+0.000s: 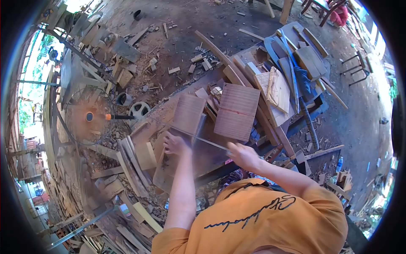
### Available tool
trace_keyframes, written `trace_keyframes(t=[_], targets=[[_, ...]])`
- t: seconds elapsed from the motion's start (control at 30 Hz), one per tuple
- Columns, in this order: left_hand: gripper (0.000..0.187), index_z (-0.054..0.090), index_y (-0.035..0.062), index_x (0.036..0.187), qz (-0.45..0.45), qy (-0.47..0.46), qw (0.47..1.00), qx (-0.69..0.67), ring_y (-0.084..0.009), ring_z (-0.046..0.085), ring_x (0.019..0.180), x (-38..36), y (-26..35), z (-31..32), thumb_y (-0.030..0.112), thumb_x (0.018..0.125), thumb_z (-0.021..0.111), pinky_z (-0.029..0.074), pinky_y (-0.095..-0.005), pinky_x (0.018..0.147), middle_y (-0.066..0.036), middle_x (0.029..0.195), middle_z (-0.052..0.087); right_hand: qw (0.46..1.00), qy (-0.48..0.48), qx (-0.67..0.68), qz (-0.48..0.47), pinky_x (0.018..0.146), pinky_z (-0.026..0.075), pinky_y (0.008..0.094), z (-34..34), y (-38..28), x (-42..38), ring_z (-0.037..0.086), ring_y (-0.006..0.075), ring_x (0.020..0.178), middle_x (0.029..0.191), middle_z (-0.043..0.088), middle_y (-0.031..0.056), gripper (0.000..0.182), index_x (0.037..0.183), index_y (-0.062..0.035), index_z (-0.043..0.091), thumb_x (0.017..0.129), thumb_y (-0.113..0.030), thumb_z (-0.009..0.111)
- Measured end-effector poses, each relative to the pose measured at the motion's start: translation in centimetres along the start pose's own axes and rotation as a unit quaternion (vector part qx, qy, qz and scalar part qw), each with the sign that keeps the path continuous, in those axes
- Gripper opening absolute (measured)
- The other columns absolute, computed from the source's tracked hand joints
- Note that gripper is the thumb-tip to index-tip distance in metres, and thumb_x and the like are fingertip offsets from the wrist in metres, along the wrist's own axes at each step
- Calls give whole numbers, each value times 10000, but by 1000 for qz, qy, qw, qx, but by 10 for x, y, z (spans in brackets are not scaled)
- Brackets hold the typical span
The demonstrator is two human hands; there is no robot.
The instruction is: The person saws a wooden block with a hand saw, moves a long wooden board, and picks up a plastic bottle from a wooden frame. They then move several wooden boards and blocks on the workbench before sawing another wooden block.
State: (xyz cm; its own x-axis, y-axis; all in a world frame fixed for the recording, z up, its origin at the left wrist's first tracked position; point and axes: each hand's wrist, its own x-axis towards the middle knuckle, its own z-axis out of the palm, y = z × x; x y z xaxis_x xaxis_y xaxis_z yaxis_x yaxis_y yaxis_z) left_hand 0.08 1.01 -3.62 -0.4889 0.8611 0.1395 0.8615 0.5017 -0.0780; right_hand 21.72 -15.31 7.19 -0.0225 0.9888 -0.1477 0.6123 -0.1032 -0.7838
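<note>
My right hand (244, 157), slightly blurred, is closed around the near end of a long thin strip (207, 141), which looks like metal. The strip runs slanting up to the left across the workbench (211, 154), past the lower edge of a ribbed brown wooden panel (189, 112). My left hand (176, 143) rests just below that panel, its fingers apart and bent over the wood at the bench's left part. What lies under its palm is hidden. A second ribbed wooden panel (237, 112), with a reddish line across it, lies to the right, above my right hand.
Boards and offcuts (275, 91) are heaped on the bench's right side, with a blue strap and cloth (302, 80). A caged fan (89, 116) stands at left. Curved wood pieces (133, 165) lean near the bench's left end. Scraps litter the ground; a metal stool (358, 67) stands far right.
</note>
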Motion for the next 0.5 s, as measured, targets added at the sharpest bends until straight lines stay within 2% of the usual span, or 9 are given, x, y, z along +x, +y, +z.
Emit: trace_keyframes(t=[0.03, 0.07, 0.1, 0.17, 0.2, 0.23, 0.3, 0.43, 0.5], targets=[[321, 543, 227, 1217, -2, -5, 1000, -13, -292, 511, 1077, 0, -2, 5, 331, 962, 379, 326, -537, 894, -84, 1143, 579, 999, 6, 37, -4, 633, 517, 478, 12, -6, 20, 640, 399, 726, 767, 604, 219, 175, 988, -76, 490, 901, -206, 568], [362, 549, 249, 1236, -10, -15, 999, -29, -293, 516, 1070, 0, 2, -6, 406, 981, 345, 321, -547, 897, -80, 1155, 585, 999, 18, 16, -30, 644, 516, 483, 38, -8, 50, 638, 401, 737, 775, 605, 221, 182, 991, -73, 486, 899, -206, 570], [362, 549, 249, 1236, -11, -10, 1000, -27, -293, 516, 1070, 2, 2, -2, 406, 981, 345, 321, -547, 897, -80, 1155, 585, 998, 33, -4, -56, 655, 516, 488, 56, -8, 74, 636, 403, 747, 783, 605, 222, 190, 993, -71, 481, 897, -205, 573], [417, 562, 242, 1232, -40, -9, 999, -32, -288, 515, 1080, 9, -3, 15, 473, 992, 310, 312, -553, 905, -80, 1158, 587, 997, 29, 11, -67, 657, 514, 492, 51, -5, 80, 633, 406, 747, 785, 604, 224, 195, 997, -70, 475, 897, -205, 574], [436, 582, 222, 1192, -31, 47, 997, -59, -285, 515, 1087, 5, -3, 20, 490, 995, 300, 307, -550, 919, -84, 1135, 594, 997, 20, 16, -71, 660, 513, 496, 50, -3, 76, 630, 409, 746, 788, 603, 226, 201, 1000, -70, 470, 897, -205, 576], [436, 582, 222, 1192, -31, 47, 996, -64, -285, 515, 1087, -1, 3, 6, 490, 995, 300, 307, -550, 919, -84, 1135, 594, 997, 23, 11, -72, 660, 513, 496, 48, -4, 70, 630, 409, 746, 788, 603, 226, 201, 1000, -70, 470, 897, -205, 576], [330, 519, 188, 1240, 39, 42, 998, -16, -266, 548, 1034, -7, 7, -22, 271, 941, 406, 401, -514, 889, -65, 1061, 560, 996, 43, 41, -60, 658, 510, 504, 47, -13, 50, 628, 412, 735, 783, 603, 223, 200, 1005, -75, 466, 892, -188, 586], [312, 531, 179, 1206, 37, 11, 999, -18, -264, 551, 1026, -5, 5, -19, 284, 938, 412, 392, -511, 903, -68, 1047, 556, 1000, -3, 12, -4, 631, 516, 488, 21, -10, 14, 627, 417, 728, 767, 595, 222, 183, 979, -74, 462, 887, -162, 592], [308, 546, 187, 1201, 34, -14, 999, 1, -267, 550, 1028, -3, 5, -20, 290, 946, 405, 385, -517, 911, -71, 1065, 559, 1000, -8, 6, -1, 618, 518, 481, 37, -7, 26, 629, 416, 720, 758, 592, 219, 180, 970, -64, 457, 897, -176, 579]])
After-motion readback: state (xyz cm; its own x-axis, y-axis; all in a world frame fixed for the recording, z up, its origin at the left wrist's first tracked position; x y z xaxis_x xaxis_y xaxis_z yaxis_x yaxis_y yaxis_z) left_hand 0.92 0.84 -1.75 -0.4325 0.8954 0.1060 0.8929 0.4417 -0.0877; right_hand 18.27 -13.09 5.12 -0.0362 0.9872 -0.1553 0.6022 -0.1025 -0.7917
